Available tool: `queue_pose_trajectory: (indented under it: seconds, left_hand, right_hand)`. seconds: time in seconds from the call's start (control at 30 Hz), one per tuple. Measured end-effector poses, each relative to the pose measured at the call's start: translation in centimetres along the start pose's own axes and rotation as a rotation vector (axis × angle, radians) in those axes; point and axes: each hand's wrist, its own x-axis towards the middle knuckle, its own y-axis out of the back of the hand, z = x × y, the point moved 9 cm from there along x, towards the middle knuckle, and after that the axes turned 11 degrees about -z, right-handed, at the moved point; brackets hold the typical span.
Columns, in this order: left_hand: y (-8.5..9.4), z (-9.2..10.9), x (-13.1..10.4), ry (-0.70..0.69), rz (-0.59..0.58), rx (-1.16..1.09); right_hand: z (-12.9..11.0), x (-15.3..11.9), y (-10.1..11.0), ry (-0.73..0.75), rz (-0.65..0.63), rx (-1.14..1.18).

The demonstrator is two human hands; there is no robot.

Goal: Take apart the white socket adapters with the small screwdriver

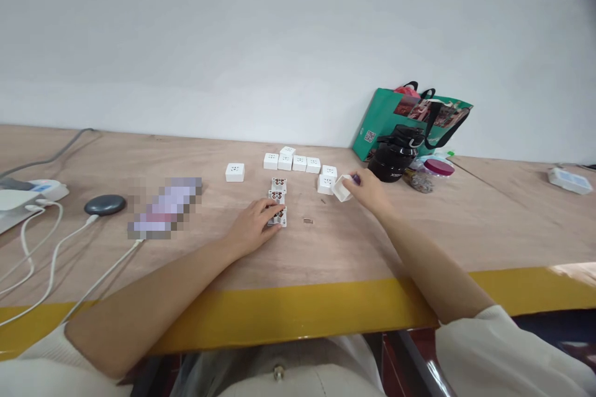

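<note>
My right hand [371,191] is closed on a hollow white socket housing [343,188], tilted so its open inside shows. A small purple patch is at these fingertips; I cannot make out what it is. My left hand [254,226] has its thumb and fingers around the nearest white socket insert [280,218], partly hiding it. Just beyond lie a second insert [276,196] and a third insert [279,184], both showing copper-coloured metal parts. Right of these, near my right hand, sit a white socket [325,184] and another white socket [329,171].
Several white sockets [299,163] form a row at the back, with a lone socket [234,172] to the left. A phone [166,206], a dark round device [105,205] and white cables lie left. A black flask [393,155], green bag [388,113] and red-lidded jar [438,167] stand right.
</note>
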Motion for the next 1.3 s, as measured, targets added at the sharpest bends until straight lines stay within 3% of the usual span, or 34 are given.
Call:
queue_pose_trajectory:
  seconds: [0.2,0.33,0.43,0.53,0.6,0.7,0.83,0.9,0.97,1.07,1.17,1.23,1.3]
  left_hand:
    - [-0.3,-0.1,0.0,0.009,-0.011,-0.003]
    - [1.0,-0.3,0.0,0.036,0.035,0.026]
    - [2.7,-3.5,0.7,0.188,0.013,0.12]
    - [4.4,-9.3,1.5,0.472,-0.046,0.289]
    - [4.8,-12.3,1.9,0.581,-0.126,0.404]
    - [4.5,-13.6,2.2,0.591,-0.199,0.441]
    - [4.4,-10.3,0.2,0.571,-0.227,0.498]
    - [4.5,-7.5,-2.0,0.553,-0.25,0.52]
    - [4.1,-4.0,-4.1,0.451,-0.301,0.526]
    - [3.0,0.4,-6.7,0.326,-0.362,0.258]
    - [1.7,4.0,-6.4,0.167,-0.355,-0.055]
    - [1.0,4.8,-4.9,0.141,-0.338,-0.146]
    - [-0.1,5.0,-3.2,0.13,-0.4,-0.199]
  right_hand:
    - [-5.3,-3.8,-4.8,0.298,-0.016,-0.532]
    - [-6.4,-4.8,-7.0,0.37,-0.107,-0.688]
    - [-6.1,-4.9,-7.0,0.349,-0.106,-0.702]
    - [-6.3,-5.2,-6.6,0.376,-0.049,-0.687]
    - [-6.6,-5.5,-6.4,0.415,-0.003,-0.663]
    - [-6.9,-6.0,-6.1,0.483,0.057,-0.618]
    - [-7.1,-6.4,-4.6,0.554,0.167,-0.47]
    - [-7.6,-6.7,-3.3,0.608,0.213,-0.313]
    - [-8.4,-7.0,-1.9,0.65,0.232,-0.1]
    - [-9.2,-7.0,-0.3,0.575,0.212,0.318]
    - [-10.8,-7.0,-0.7,0.497,0.088,0.753]
    - [-12.0,-7.1,-1.7,0.455,-0.004,0.921]
    - [-12.8,-7.2,-2.8,0.429,-0.077,1.0]
